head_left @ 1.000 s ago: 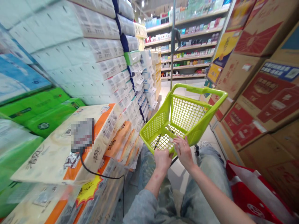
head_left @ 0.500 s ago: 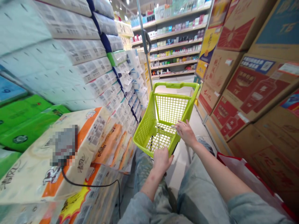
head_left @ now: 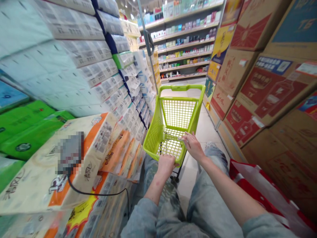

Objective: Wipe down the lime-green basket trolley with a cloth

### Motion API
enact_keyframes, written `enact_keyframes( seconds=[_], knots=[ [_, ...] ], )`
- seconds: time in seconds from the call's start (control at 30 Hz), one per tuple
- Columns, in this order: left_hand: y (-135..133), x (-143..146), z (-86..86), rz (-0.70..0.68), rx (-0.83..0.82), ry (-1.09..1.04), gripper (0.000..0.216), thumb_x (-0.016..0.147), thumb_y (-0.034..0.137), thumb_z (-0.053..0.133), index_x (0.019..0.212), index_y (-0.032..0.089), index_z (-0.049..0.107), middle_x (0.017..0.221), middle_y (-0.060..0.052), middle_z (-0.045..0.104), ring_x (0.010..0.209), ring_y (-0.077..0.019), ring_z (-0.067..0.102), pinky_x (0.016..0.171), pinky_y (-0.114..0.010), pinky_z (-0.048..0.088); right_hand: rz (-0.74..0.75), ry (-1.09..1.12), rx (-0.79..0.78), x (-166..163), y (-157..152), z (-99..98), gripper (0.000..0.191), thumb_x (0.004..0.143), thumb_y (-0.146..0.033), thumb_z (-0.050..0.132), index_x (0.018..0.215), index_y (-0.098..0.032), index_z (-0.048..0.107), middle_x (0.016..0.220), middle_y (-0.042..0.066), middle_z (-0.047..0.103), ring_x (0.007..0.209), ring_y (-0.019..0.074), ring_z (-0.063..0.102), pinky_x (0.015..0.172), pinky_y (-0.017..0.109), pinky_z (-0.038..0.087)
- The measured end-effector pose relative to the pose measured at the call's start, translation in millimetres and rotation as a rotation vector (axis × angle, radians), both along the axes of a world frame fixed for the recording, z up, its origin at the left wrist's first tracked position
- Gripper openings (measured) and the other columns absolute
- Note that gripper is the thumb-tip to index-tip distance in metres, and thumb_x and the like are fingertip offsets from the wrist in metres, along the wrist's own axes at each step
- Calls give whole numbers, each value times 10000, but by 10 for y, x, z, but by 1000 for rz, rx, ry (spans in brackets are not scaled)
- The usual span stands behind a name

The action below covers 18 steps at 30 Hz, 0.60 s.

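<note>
The green basket cart (head_left: 153, 137) stands on the floor (head_left: 208, 127), directly ahead of both grips, with its near rim under the left grip (head_left: 166, 164), whose fingers are curled and clamped over it. The right grip (head_left: 194, 146) is at the cart's near right corner, fingers partly extended; whether they pinch anything, I cannot tell.

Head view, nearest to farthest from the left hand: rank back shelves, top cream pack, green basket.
1. Green basket: near edge in the left hand.
2. Top cream pack: off to the left.
3. Back shelves: far ahead, beyond the basket.
</note>
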<state>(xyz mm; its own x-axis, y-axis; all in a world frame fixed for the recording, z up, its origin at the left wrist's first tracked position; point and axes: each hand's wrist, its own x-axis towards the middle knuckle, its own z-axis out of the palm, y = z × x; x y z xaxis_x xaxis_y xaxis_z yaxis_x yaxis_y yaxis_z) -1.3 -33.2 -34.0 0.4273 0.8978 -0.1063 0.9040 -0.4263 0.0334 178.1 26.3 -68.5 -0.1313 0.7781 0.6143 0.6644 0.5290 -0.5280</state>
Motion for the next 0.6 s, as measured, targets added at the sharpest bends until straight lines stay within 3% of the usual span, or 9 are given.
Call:
enact_keyframes(
  seconds=[0.17,0.27,0.4,0.6],
  knots=[
    [-38,131,-43,5,32,-32,271,825,400,602,915,147,635,882,-99,681,882,-231,623,756,-340,392,39,13,19,-141,-466,-74,213,924,-201,384,996,-229,583,1014,53,666,1233,219,489,1124,544,235],
    [-56,198,-67,0,61,-60,297,883,408,501,917,143,632,875,-102,676,863,-228,622,747,-348,393,81,-40,18,-99,-576,-48,217,920,-184,392,1002,-227,587,1027,50,671,1247,217,478,1124,554,228],
    [-66,252,-62,-14,37,-86,258,858,401,543,892,158,620,876,-92,676,883,-230,617,763,-347,396,88,-123,-5,75,-444,47,228,923,-216,393,965,-229,616,1054,52,679,1278,226,451,1121,557,224],
    [-43,270,-27,-107,13,-89,166,842,323,568,914,174,577,915,-62,668,904,-214,613,748,-315,405,-63,-20,-40,251,1,65,270,919,-271,389,1024,-199,628,1248,103,598,1352,246,344,1095,558,280]
  ],
)
